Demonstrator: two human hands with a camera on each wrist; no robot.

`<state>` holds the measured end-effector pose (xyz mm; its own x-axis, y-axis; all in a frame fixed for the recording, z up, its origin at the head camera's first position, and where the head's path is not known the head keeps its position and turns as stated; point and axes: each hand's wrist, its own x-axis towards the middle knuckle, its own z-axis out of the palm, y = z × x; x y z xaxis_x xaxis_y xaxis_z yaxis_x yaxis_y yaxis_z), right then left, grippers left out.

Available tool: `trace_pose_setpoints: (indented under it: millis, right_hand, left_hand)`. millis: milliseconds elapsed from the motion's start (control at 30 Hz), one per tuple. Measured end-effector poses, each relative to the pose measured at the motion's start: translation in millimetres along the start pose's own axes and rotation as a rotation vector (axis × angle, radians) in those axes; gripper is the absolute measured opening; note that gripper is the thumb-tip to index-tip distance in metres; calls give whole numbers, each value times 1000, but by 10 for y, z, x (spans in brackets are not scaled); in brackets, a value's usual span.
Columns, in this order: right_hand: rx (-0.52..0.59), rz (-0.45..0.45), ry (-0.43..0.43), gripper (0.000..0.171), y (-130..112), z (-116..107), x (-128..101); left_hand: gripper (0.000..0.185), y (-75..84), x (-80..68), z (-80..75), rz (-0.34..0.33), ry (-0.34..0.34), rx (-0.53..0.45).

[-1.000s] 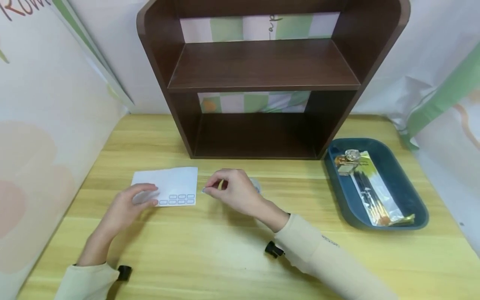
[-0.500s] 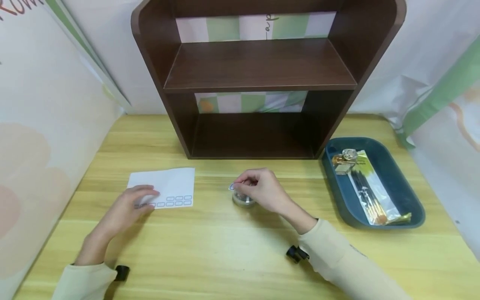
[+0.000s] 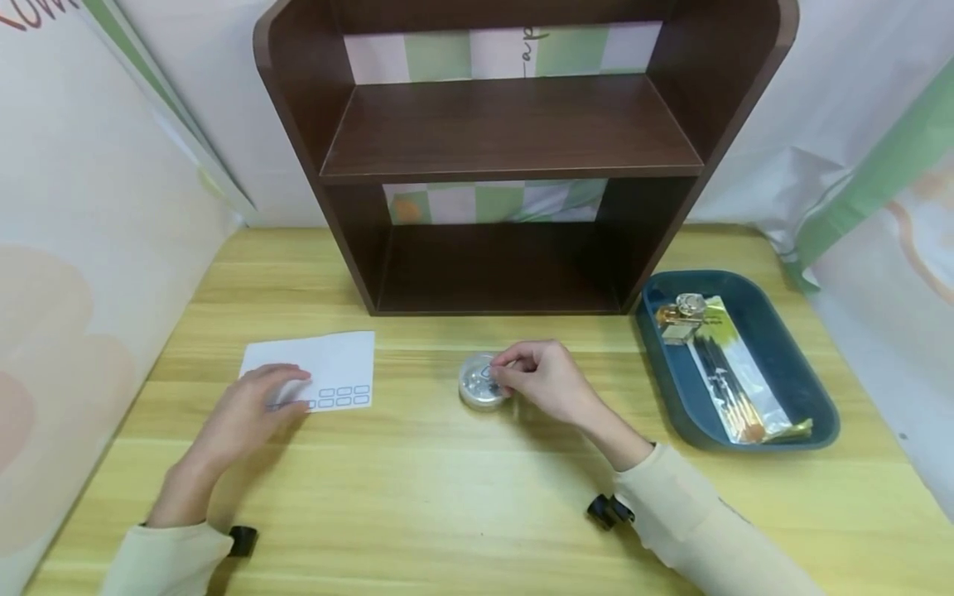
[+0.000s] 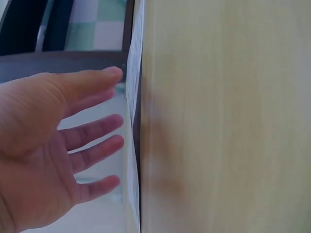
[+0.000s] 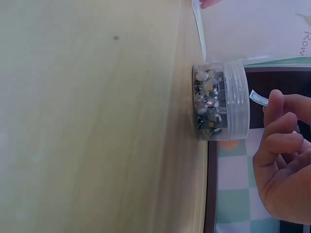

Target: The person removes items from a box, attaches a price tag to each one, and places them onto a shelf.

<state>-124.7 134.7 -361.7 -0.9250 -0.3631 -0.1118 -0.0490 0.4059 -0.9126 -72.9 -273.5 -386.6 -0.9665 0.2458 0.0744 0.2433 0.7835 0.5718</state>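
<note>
The shelf unit (image 3: 514, 124) stands at the far side of the table (image 3: 447, 505). Before it, the sheet (image 3: 339, 356) lies at left, the left hand (image 3: 242, 418) over its near left part. The jar (image 5: 209, 104) stands right of the sheet. The right hand (image 3: 547, 381) is at the jar's right, with the label (image 5: 258, 98) just above the lid (image 5: 238, 102). The tray (image 3: 808, 356) sits at far right, containing the bottle (image 3: 680, 323) at far left and the packet (image 3: 753, 389) right of it.
</note>
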Motion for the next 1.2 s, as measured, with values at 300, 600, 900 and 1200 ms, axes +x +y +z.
trace_pose_setpoints:
  millis: [300, 600, 900, 1200]
  right_hand:
    - [14, 29, -26, 11, 57, -16, -27]
    - [-58, -37, -24, 18, 99, -6, -71]
    - [-207, -100, 4, 28, 56, 29, -132]
    - [-387, -119, 11, 38, 15, 78, -180]
  left_hand:
    - [34, 331, 223, 251, 48, 73, -208]
    - [45, 715, 467, 588, -21, 20, -572]
    - [62, 1071, 619, 863, -112, -67, -779]
    - [72, 1212, 719, 1035, -72, -125, -820]
